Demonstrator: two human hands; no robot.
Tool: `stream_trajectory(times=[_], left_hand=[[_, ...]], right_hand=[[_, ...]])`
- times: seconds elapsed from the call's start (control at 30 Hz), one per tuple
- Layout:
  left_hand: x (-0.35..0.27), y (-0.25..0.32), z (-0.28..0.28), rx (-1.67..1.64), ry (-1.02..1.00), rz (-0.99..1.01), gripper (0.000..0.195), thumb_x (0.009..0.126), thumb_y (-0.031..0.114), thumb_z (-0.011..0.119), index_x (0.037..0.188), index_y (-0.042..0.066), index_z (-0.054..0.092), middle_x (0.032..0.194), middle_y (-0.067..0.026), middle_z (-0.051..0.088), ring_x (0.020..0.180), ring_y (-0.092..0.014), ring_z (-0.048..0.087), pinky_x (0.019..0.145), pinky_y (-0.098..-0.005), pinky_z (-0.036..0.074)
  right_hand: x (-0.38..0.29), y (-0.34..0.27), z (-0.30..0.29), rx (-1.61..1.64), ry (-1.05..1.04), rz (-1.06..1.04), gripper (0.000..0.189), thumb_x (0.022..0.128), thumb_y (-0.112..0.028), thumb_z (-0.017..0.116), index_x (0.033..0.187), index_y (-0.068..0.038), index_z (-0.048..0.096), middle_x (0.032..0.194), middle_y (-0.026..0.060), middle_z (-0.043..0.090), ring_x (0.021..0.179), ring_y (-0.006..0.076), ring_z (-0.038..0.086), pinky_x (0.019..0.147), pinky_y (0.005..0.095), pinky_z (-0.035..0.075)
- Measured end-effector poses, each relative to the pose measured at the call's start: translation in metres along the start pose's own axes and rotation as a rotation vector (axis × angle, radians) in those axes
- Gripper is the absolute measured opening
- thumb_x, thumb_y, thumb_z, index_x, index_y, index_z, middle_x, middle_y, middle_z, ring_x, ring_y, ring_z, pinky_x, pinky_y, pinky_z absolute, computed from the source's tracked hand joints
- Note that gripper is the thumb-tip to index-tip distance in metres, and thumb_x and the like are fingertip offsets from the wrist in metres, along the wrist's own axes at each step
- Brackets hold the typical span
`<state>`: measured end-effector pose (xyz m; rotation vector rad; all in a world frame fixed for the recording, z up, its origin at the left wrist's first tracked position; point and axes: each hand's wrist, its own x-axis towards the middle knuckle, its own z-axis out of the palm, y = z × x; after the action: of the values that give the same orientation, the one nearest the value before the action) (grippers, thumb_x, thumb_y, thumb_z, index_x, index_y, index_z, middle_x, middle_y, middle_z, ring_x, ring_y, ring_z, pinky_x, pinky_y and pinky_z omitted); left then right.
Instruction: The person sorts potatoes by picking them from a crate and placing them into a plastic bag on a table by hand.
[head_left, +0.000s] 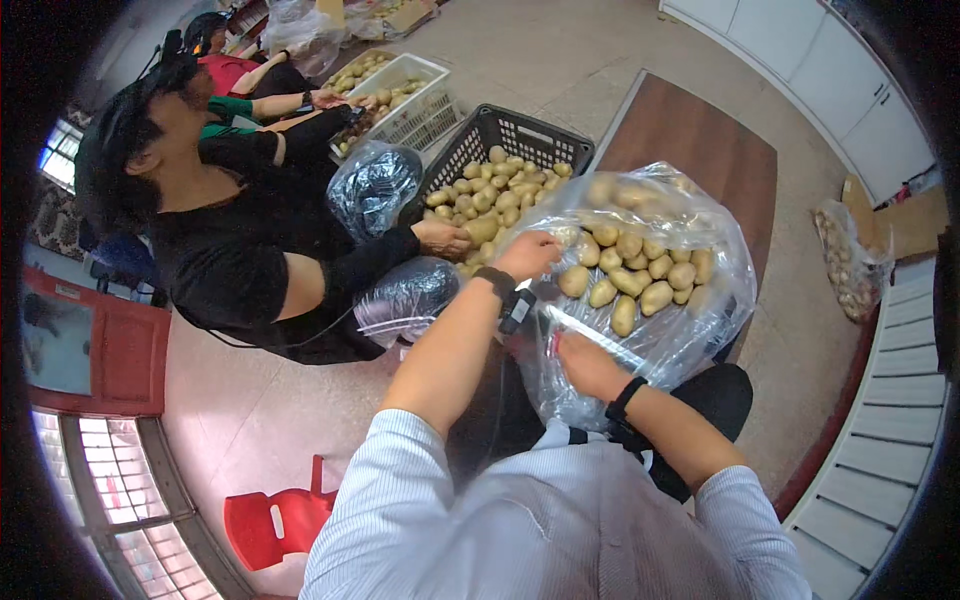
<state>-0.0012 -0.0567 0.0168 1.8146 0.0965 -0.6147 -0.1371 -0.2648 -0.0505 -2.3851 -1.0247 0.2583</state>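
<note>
An open clear plastic bag (660, 352) holds several yellowish potatoes (656, 296) on the low table before me. My left hand (530, 256) is at the bag's left side, its fingers curled beside the potatoes; whether it grips anything is hidden. At the near edge of the bag, my right hand (589, 365) is closed around a small red item (555, 343), mostly covered by the fingers and too blurred to name. Just beyond my left hand is a black plastic crate (579, 150) with many potatoes, and a co-worker's hand (444, 238) touches those inside.
The brown tabletop (690, 135) extends beyond the bag. A co-worker in black (247, 247) sits close at my left, with others behind. A white crate (431, 120) of potatoes stands farther off. A red plastic chair (277, 521) is at lower left; a filled bag (844, 262) lies at right.
</note>
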Motion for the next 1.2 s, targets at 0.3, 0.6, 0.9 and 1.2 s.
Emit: stream_trajectory(times=[0.3,0.6,0.9,1.2], left_hand=[[0.007,-0.008,-0.014,-0.197,0.029,-0.035,0.027,0.09,0.024,0.056,0.103,0.002,0.063,0.092,-0.0076,0.067,0.07,-0.017,0.065,0.057,-0.0297,0.051],[0.003,0.002,-0.007,-0.132,0.079,-0.04,0.024,0.091,0.024,0.055,0.101,0.004,0.063,0.089,-0.0075,0.067,0.065,-0.016,0.065,0.054,-0.0285,0.051],[0.0,0.004,-0.009,-0.159,0.071,-0.018,0.024,0.091,0.024,0.056,0.101,0.004,0.063,0.088,-0.0076,0.067,0.063,-0.016,0.064,0.054,-0.0287,0.051],[-0.01,0.0,-0.016,-0.194,0.117,0.024,0.022,0.089,0.02,0.054,0.098,0.002,0.063,0.086,-0.0085,0.066,0.058,-0.015,0.062,0.05,-0.0293,0.052]], right_hand=[[0.049,0.012,-0.054,-0.171,0.13,0.183,0.022,0.084,-0.008,0.05,0.106,-0.01,0.055,0.109,0.0167,0.056,0.092,0.0354,0.062,0.068,0.0476,0.052],[0.072,0.03,-0.04,-0.245,0.201,0.174,0.027,0.084,-0.009,0.051,0.111,-0.012,0.056,0.123,0.0218,0.049,0.094,0.038,0.063,0.071,0.046,0.054],[0.077,0.031,-0.04,-0.274,0.172,0.232,0.021,0.087,-0.013,0.05,0.108,-0.013,0.052,0.101,0.0154,0.055,0.085,0.0331,0.064,0.066,0.0456,0.052],[0.069,0.021,-0.073,0.061,0.242,0.353,0.057,0.077,-0.016,0.069,0.129,-0.008,0.045,0.121,0.0185,0.055,0.109,0.041,0.054,0.09,0.0446,0.046]])
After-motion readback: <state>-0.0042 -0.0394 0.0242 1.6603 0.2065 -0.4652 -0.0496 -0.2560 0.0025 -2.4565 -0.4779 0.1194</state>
